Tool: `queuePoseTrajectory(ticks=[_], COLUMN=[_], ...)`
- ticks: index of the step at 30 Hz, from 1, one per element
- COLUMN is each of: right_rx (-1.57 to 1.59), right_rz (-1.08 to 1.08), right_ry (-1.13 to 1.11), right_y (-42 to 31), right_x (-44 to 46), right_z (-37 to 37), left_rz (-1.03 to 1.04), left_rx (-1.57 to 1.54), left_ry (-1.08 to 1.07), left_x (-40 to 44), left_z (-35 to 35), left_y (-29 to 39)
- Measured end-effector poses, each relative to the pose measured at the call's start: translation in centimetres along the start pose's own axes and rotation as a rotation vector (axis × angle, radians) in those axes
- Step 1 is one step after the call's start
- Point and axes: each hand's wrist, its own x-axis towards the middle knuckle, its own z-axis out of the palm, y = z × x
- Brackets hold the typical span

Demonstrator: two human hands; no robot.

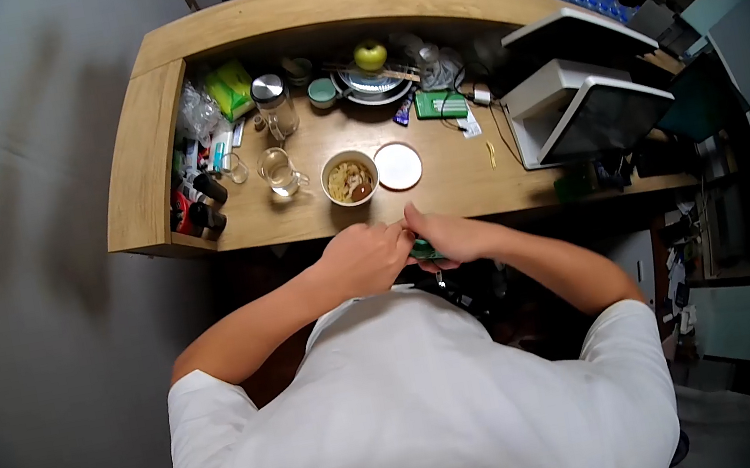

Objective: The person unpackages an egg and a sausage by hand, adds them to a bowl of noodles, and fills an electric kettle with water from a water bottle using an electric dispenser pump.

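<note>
Just in front of the desk edge, my two hands meet close to my chest. My left hand (pixel 364 258) is closed, its fingertips pressed against my right hand (pixel 457 238). Between them shows part of a small green packet (pixel 423 250), mostly covered by the fingers; my right hand curls around it with the thumb on top. A small shiny bit hangs below, too small to name. On the desk ahead stands a tub of instant noodles (pixel 349 179) with dry noodles and a reddish-brown patch of seasoning inside. Beside it lies a round white lid (pixel 399 167).
A glass mug (pixel 280 172) and a lidded glass jug (pixel 275 110) stand left of the noodles. Farther back, a green apple (pixel 370 56) rests over stacked plates, near a green box (pixel 441 104). A white monitor-like terminal (pixel 608 116) occupies the right side.
</note>
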Motion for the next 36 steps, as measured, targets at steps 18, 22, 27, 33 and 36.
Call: queuePoseTrajectory(ticks=[18,22,27,33,36], right_rx=[0.078,-0.991,-1.375,-0.931,-0.525], right_rz=[0.012,-1.031,-0.981,-0.429,-0.2], right_ry=[0.0,0.758,0.539,0.088,0.122], right_y=[-0.8,-1.8,-2.0,-5.5,-3.9], right_x=[2.6,2.5,0.8,-4.2,-5.5], right_z=[-1.2,-0.2,-0.2,4.3,-0.4], left_rz=[-0.223,-0.889,-0.87,-0.361,-0.527], left_rx=[-0.194,-1.574,-2.066,-0.727,-0.2], left_ry=[-0.201,-0.033,-0.255,-0.438,-0.581], left_x=[-0.1,-0.2,-0.5,-2.4,-4.7], left_z=[0.4,2.3,0.4,-8.0,-14.8], left_y=[-0.4,-2.3,-0.9,3.0,3.0])
